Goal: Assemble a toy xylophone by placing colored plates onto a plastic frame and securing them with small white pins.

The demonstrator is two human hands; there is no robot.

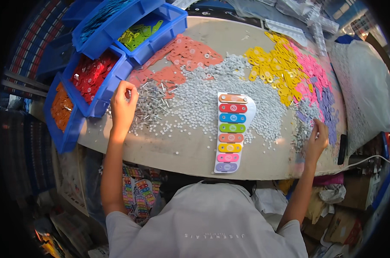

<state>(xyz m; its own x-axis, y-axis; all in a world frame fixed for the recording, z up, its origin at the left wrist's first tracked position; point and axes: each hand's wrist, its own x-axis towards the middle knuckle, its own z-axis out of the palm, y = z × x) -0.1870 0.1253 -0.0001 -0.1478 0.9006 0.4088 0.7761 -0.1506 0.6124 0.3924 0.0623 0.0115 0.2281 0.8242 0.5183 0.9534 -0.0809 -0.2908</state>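
A small toy xylophone [252, 107] lies at the middle of the table, its white base bearing a column of coloured bars. The orange bar [233, 99] at its far end has a pale round piece at each end. On the left, my left hand [124, 104] is closed with fingertips pinched, beside a heap of metal screws [151, 103]; whatever it may hold is too small to make out. Over at the right, my right hand [317, 139] pinches its fingers above a smaller heap of screws [300, 136]. Its fingertips hide anything between them.
Small white round pieces [203, 103] spread across the table. Behind them lie salmon bars [190, 51], yellow bars [272, 64], pink bars [317, 77] and purple bars [328, 112]. Blue bins [117, 26] hold more bars at left. A white sack [367, 86] stands at right.
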